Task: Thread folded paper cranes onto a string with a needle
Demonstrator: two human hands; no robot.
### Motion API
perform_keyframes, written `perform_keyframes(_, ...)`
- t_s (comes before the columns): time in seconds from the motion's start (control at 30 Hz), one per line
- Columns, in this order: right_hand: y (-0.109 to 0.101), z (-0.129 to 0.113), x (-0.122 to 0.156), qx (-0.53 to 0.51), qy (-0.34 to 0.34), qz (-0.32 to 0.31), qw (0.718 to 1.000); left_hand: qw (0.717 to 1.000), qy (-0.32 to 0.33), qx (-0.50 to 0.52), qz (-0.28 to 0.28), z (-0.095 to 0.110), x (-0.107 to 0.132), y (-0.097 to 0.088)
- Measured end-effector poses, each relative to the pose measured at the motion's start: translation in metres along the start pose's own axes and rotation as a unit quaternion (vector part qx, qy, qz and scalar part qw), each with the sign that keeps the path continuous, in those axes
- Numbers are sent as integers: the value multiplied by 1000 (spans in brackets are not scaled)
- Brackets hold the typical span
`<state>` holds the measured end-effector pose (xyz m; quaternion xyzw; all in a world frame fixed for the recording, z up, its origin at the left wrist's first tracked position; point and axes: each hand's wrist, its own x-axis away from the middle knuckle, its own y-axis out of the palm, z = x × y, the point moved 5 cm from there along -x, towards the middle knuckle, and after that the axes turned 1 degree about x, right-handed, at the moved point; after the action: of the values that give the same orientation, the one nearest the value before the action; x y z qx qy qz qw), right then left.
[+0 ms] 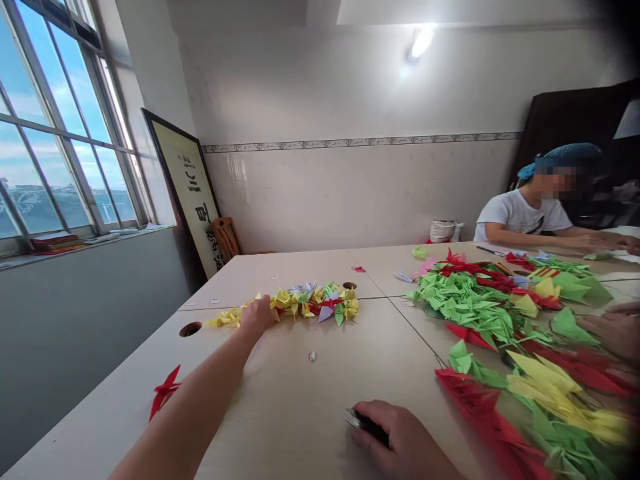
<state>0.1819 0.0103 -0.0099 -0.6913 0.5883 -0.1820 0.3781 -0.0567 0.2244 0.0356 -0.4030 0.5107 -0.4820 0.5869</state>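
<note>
My left hand (pixel 257 313) reaches far across the table to a row of folded paper cranes (pixel 300 302), mostly yellow with some red, green and pale purple. Its fingers are curled down among the yellow ones at the row's left part. The fingertips are hidden, so what they pinch does not show. Close to me, my right hand (pixel 395 440) is closed around a black-handled tool (pixel 370 427) with a short metal tip pointing left, held just over the tabletop. A single red paper crane (pixel 164 393) lies left of my left forearm.
Heaps of green paper cranes (pixel 465 300), with red and yellow ones, cover the table's (pixel 300 407) right side. Another person's hand (pixel 613 327) is at the right edge. A person in a blue cap sits at the far right. A small whitish scrap (pixel 313 357) lies mid-table.
</note>
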Motion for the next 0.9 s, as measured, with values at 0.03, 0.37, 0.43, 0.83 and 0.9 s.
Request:
perform_keyframes(0.03,0,0,0,2,-2,-3,1000,1000,-1,-2,-1,-2,-1,0)
perform_keyframes(0.37,0,-1,-1,-2,-13,-25,1000,999,-2,-9,30,-26,8,-19)
perform_keyframes(0.43,0,-1,-1,-3,-9,-29,1000,999,-8,-7,41,-26,9,-19)
perform_keyframes(0.83,-2,-4,-1,1,-4,-39,999,1000,-7,-9,1,-16,-18,15)
perform_keyframes(0.9,-2,-4,-2,10,-9,-40,999,1000,-3,-3,0,-18,-18,15)
